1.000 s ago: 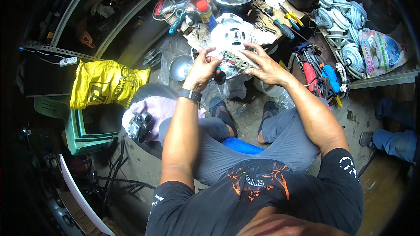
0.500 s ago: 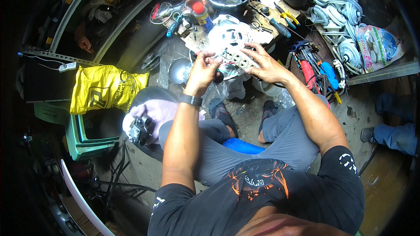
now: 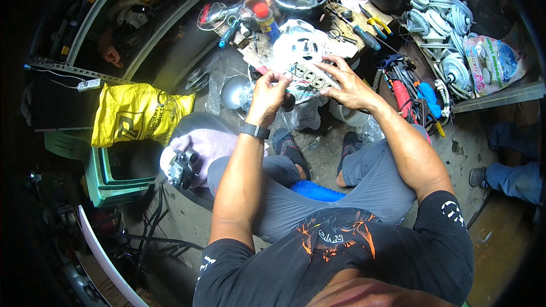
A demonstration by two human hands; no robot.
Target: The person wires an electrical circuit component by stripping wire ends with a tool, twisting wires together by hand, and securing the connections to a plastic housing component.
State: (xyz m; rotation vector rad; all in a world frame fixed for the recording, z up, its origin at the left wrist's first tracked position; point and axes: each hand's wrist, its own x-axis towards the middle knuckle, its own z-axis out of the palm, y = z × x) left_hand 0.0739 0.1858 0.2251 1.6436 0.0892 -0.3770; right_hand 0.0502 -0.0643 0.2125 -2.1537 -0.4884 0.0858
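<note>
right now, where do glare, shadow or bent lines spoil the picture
In the head view, glare bleaches parts of the white piece beyond the socket strip; in the head view, the corners sink to black and the lower left lies in shadow; in the head view, fisheye distortion bows straight edges near the rim.

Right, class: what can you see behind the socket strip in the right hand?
Past the far edge of the socket strip, a white object with dark openings shows. Whatever lies directly behind is hidden by the strip and the right hand.
</note>
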